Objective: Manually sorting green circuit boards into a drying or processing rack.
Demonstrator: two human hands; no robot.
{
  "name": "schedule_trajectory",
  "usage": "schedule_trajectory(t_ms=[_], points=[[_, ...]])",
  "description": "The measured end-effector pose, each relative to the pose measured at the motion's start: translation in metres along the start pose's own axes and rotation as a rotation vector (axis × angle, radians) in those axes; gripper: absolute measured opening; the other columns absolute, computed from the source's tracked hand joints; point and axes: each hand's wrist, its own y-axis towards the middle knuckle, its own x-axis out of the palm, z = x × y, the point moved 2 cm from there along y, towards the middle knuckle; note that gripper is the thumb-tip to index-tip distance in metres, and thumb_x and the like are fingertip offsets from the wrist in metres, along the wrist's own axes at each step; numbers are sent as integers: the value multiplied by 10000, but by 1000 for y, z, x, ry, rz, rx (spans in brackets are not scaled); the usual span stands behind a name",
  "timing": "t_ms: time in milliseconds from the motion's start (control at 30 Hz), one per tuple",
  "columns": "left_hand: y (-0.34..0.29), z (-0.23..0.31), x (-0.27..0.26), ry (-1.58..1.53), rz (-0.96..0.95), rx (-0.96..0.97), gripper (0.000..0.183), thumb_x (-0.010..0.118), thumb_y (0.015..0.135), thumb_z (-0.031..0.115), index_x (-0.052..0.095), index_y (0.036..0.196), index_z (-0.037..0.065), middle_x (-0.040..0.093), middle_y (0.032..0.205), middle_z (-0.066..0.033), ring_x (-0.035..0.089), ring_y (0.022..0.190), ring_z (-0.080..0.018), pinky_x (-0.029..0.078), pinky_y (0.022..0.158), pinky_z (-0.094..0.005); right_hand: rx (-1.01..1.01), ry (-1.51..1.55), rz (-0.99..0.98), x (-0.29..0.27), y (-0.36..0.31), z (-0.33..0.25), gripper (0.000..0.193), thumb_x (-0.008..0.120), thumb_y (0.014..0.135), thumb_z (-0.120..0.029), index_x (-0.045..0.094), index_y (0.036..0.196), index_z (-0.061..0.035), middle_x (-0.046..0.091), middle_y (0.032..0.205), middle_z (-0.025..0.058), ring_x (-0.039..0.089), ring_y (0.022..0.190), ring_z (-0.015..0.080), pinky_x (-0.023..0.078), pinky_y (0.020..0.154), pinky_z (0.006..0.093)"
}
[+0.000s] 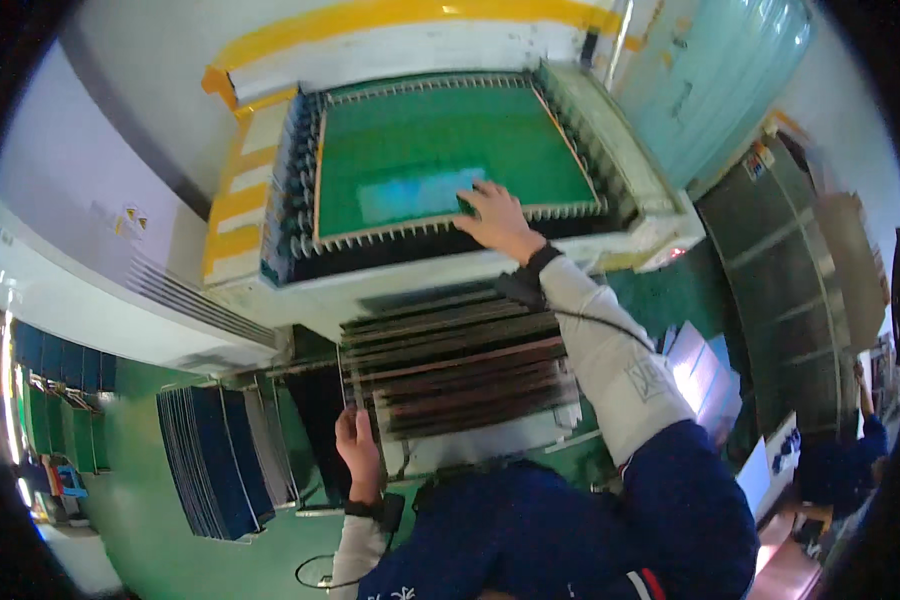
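A large green panel (pixel 440 150) lies flat on the rollers of a white machine (pixel 390 285) ahead of me. Over the near edge of this panel reaches my right hand (pixel 500 220), open, fingers stretched toward the far left. A dark patch shows under its fingertips; I cannot make out whether it is shadow or a thing. Lower down, my left hand (pixel 358 445) is closed at the left end of a rack (pixel 346 375), its fingers bent around the edge. Many thin dark panels (pixel 470 365) stand in rows in that rack, between me and the machine.
A second rack of dark blue panels (pixel 215 460) stands on the green floor (pixel 140 490) at left. A white cabinet (pixel 80 230) rises beside it. Clear plastic sheeting (pixel 720 90) hangs at the far right. Another person (pixel 840 465) is at the right edge.
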Motion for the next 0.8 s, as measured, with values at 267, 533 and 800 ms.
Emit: schedule_trajectory(t_ms=[267, 533, 800], points=[[-5, 7, 1, 6, -38, -10, 400, 591, 971, 251, 556, 1234, -48, 622, 1016, -38, 539, 899, -104, 436, 800, -245, -142, 260, 53, -32, -109, -21, 423, 704, 817, -353, 660, 1126, -67, 554, 1308, 180, 505, 1197, 371, 404, 1000, 472], [-7, 16, 7, -29, -64, -54, 346, 550, 994, 241, 562, 1223, -18, 617, 1043, -34, 549, 917, -96, 441, 799, -235, -58, 299, -129, -80, -289, -59, 438, 740, 789, -247, 625, 1174, -72, 522, 1349, 159, 470, 1246, 364, 392, 1021, 459], [-14, 24, 9, -10, -80, -68, 358, 534, 1003, 290, 573, 1203, -5, 622, 1072, -48, 562, 941, -118, 449, 825, -264, 89, 250, -177, -91, -383, -60, 468, 737, 788, -235, 607, 1216, -96, 452, 1428, 150, 416, 1307, 373, 365, 1041, 481]])
